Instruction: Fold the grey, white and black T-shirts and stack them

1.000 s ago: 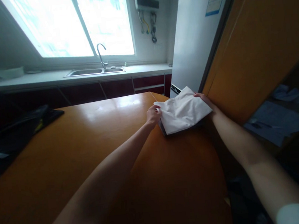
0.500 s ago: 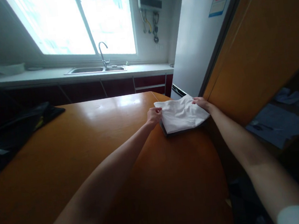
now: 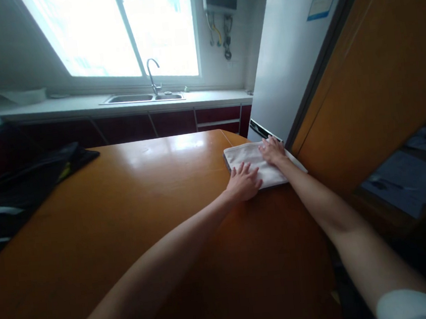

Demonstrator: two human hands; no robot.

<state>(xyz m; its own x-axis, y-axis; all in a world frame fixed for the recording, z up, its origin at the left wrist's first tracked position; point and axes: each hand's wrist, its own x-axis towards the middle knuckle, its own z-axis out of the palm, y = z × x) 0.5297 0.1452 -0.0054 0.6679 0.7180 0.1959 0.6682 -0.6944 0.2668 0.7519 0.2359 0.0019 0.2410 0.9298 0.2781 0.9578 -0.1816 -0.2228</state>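
A folded white cloth (image 3: 248, 153) lies flat near the far right end of the wooden table (image 3: 155, 186). Something dark shows along its left and front edges, beneath it. My left hand (image 3: 244, 180) rests palm down on the cloth's front left part, fingers spread. Farther back, my right hand (image 3: 273, 150) lies on the cloth's back right part with its fingers stretched out. Neither hand grips the fabric.
A black bag or cloth (image 3: 29, 189) with white marks lies at the table's left. Beyond the table are a counter with a sink (image 3: 130, 98) and faucet (image 3: 152, 77). A fridge (image 3: 282, 56) and a wooden panel (image 3: 343, 90) stand close on the right.
Both hands have let go of the cloth's edges and now lie open on top of it. The cloth looks flatter and smoother. The view has shifted slightly.
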